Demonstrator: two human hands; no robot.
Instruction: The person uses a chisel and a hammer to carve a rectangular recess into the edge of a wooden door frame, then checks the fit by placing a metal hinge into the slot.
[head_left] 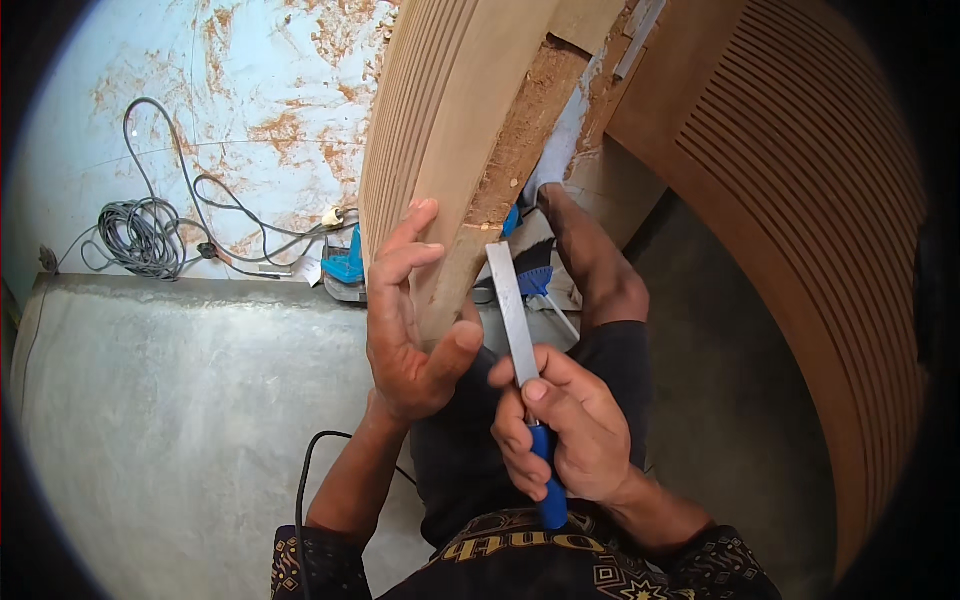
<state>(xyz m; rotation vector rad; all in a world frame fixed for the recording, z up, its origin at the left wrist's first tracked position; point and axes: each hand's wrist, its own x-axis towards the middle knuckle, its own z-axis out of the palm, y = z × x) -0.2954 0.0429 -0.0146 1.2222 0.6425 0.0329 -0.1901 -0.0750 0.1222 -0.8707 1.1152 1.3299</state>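
One flat steel chisel [514, 318], gripped in the right hand [580, 430], points lengthwise far and slightly left, the open left hand [400, 335] against a grooved wooden panel [480, 110].

The chisel [514, 325], having a flat grey blade and a blue handle, is pointing forward, its tip being just beside the pale brown wooden panel [455, 150], which is stretching away, showing fine grooves and a rough strip
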